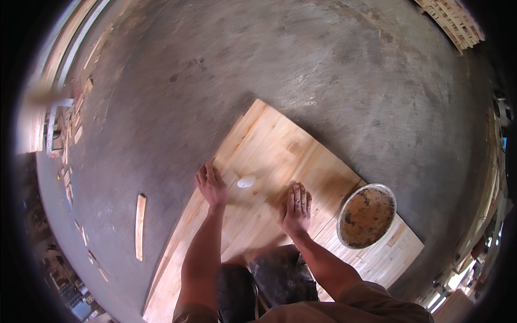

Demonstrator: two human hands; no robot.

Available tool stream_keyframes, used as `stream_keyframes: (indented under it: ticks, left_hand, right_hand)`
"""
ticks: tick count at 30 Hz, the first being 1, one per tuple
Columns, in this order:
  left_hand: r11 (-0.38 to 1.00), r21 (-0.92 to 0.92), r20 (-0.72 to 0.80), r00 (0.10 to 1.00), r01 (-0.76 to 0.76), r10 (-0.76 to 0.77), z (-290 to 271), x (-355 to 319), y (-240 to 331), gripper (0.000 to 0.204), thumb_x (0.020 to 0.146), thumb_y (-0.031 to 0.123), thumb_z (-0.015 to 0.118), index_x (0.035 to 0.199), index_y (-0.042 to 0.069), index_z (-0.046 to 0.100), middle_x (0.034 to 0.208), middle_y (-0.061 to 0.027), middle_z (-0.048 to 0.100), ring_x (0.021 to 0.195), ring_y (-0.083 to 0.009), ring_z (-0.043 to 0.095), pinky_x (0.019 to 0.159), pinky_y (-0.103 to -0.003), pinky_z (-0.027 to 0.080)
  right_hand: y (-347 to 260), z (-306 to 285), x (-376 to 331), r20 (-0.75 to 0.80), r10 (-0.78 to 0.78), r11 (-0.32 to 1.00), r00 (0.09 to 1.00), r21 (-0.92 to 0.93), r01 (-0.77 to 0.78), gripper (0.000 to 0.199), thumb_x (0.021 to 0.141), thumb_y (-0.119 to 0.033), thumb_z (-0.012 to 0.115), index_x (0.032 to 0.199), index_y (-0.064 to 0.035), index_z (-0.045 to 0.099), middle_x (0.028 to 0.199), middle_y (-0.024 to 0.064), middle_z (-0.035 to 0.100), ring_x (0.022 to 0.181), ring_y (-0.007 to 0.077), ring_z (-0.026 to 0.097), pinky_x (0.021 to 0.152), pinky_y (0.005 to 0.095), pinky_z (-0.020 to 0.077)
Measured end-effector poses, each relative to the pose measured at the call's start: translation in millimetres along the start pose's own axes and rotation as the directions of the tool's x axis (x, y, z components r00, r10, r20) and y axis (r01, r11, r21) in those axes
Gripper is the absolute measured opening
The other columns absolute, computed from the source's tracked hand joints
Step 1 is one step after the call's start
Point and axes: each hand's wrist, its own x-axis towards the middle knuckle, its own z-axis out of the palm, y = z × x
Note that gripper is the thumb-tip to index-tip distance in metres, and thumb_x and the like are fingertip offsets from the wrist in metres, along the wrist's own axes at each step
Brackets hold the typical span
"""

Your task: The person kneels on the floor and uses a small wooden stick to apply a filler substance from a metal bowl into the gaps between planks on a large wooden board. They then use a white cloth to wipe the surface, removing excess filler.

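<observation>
A large panel of pale, joined wooden boards [274,129] lies in front of me and under both hands. My left hand [211,185] rests at the panel's left edge, fingers apart and slightly bent. Flat on the boards, my right hand [297,210] has its fingers stretched forward, with dark smudges on them. A tan patch shows by its fingertips; whether something lies under the palm is hidden. Between the hands sits a small white oval object [246,182], nearer the left one. A round metal pan [393,200] holding brown, crusted material stands on the panel's right side.
Grey concrete floor [177,102] surrounds the panel. A loose wooden strip [140,227] lies on it to the left, with scattered offcuts [79,133] farther out. Stacked boards [451,21] stand at the far right. My legs [280,274] are against the panel's near side.
</observation>
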Motion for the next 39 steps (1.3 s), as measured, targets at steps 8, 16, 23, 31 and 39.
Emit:
stream_keyframes:
  ticks: [8,16,23,31,39]
  left_hand:
    - [0.980,-0.189,0.500,0.854,-0.056,0.145,-101,-33,-129,0.063,0.099,-0.003,0.056,0.162,0.001,0.052,0.145,-0.0286,0.066,0.131,-0.0494,0.063,0.113,-0.055,0.052]
    - [0.990,-0.045,0.489,0.868,0.130,-0.092,-155,-97,-166,0.058,0.102,0.012,0.073,0.156,0.003,0.056,0.150,-0.0263,0.063,0.138,-0.0487,0.060,0.111,-0.055,0.053]
    - [0.994,-0.104,0.124,0.992,0.027,-0.014,-59,-123,-161,0.043,0.110,0.020,0.067,0.149,0.004,0.062,0.143,-0.0269,0.065,0.134,-0.0509,0.060,0.113,-0.059,0.051]
    - [0.974,-0.164,-0.086,0.986,-0.159,0.146,-73,-120,-145,0.048,0.110,0.020,0.066,0.155,0.005,0.056,0.135,-0.0274,0.063,0.120,-0.0500,0.063,0.095,-0.060,0.054]
    - [0.977,-0.203,-0.013,0.998,-0.070,0.069,-71,-123,-147,0.047,0.106,0.015,0.068,0.151,0.003,0.056,0.130,-0.0250,0.063,0.116,-0.0492,0.063,0.091,-0.060,0.054]
  right_hand:
    - [0,8,-1,-0.150,-0.120,0.990,0.981,-0.091,0.107,0.071,0.110,-0.031,0.061,0.168,0.0059,0.045,0.177,0.0241,0.044,0.165,0.0464,0.041,0.135,0.0643,0.0311]
    - [-5,6,-5,-0.220,-0.203,0.976,0.954,-0.128,0.178,0.069,0.110,-0.030,0.064,0.165,0.0081,0.047,0.172,0.0267,0.050,0.162,0.0472,0.045,0.133,0.0624,0.0343]
    - [-15,-67,-16,-0.112,-0.005,0.989,0.994,0.144,0.021,0.053,0.107,-0.020,0.073,0.152,0.0047,0.062,0.149,0.0291,0.069,0.135,0.0472,0.069,0.112,0.0502,0.0574]
    - [131,-184,-52,-0.274,0.508,0.799,0.817,-0.206,-0.565,0.028,0.105,-0.026,0.067,0.117,-0.0076,0.084,0.111,0.0257,0.081,0.105,0.0468,0.078,0.093,0.0547,0.0625]
    - [186,-99,-58,-0.138,0.695,0.642,0.706,-0.323,-0.695,0.029,0.102,-0.026,0.068,0.112,-0.0062,0.087,0.112,0.0260,0.083,0.112,0.0482,0.079,0.100,0.0583,0.0627]
